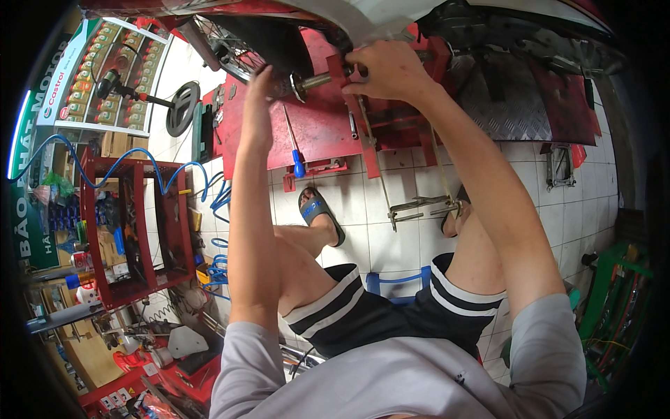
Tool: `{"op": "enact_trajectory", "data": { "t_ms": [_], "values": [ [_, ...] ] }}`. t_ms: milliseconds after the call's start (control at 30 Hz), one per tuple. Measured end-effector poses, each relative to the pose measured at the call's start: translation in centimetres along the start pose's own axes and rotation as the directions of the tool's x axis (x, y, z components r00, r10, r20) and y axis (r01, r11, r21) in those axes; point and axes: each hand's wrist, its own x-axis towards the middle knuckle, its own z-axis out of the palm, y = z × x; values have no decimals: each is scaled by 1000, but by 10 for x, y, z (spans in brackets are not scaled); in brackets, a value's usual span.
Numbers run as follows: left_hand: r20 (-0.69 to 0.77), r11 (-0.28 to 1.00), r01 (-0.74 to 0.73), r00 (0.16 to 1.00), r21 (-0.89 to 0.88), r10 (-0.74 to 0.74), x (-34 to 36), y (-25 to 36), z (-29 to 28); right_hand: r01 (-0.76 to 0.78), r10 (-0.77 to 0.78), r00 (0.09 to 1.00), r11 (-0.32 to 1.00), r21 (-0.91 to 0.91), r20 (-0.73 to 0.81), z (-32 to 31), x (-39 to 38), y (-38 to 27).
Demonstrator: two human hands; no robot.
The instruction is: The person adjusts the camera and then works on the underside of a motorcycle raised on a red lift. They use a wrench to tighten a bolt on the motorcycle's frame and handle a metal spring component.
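Our right grip (394, 70) curls at the red upright (336, 70) — what it holds, we cannot tell, nor for our left grip (258, 105) beside the wheel (239, 59). Just left of the nearer, right grip lies the metal shaft (317, 82) — long axis crosswise above the bench (321, 133).

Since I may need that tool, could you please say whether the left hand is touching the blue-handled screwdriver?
Apart: the head view shows red bench surface between the left hand and the blue-handled screwdriver.
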Motion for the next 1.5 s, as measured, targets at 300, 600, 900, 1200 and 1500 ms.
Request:
{"op": "enact_trajectory", "data": {
  "t_ms": [300,600,900,1200,1500],
  "values": [
    [139,992,94,987,-84,-81,3,-6,0,-4,4,1000,1000,-12,-20,0,0,-2],
    [103,962,217,974,-165,-202,6,-10,-3,-5,5,1000,1000,-14,-7,1,1,-2],
    [152,989,63,987,-136,-42,5,-10,-7,-35,35,999,999,3,24,-4,-1,-5],
    [135,970,117,987,-214,-89,1,0,-1,-49,48,999,996,71,18,-7,1,-3],
    [111,964,127,988,-233,-104,3,-9,-2,-13,14,999,999,38,-41,-4,1,0]
  ]
}}
